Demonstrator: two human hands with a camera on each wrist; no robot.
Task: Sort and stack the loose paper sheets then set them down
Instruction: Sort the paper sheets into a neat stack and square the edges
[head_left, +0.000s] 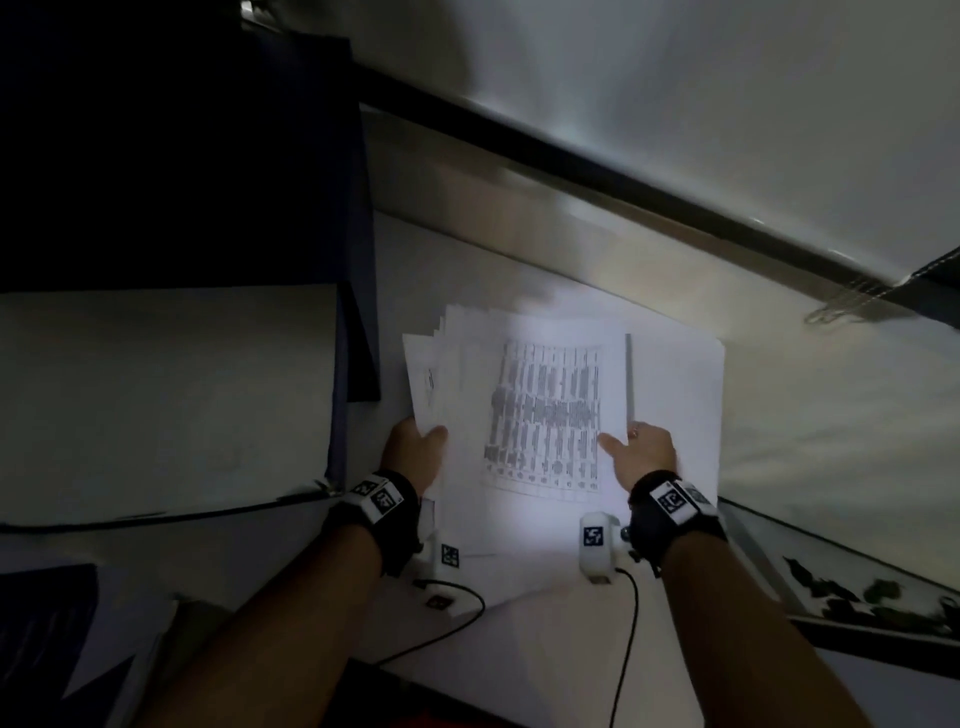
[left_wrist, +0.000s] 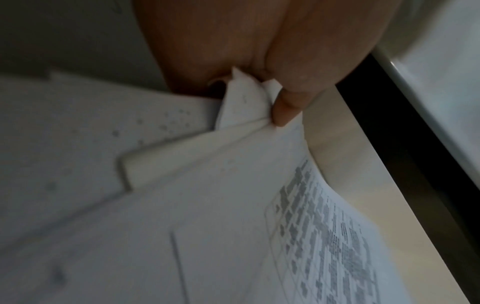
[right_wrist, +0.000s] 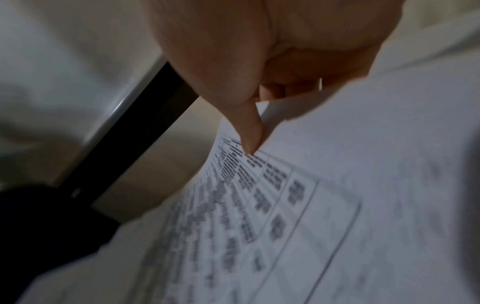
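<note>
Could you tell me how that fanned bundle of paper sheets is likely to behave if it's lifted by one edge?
The paper sheets would probably flop: the left wrist view shows them bending at the left hand. They may slide apart, since their edges are already staggered. Holding with the right hand too should help.

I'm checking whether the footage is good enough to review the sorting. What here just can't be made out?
- Printed table on the top sheet: text blurred in every view.
- Number of sheets: fanned edges merge in the head view.
- Left hand and right hand: fingers hidden under the paper.
- Dark items at the right edge: cut off, too dim.
</note>
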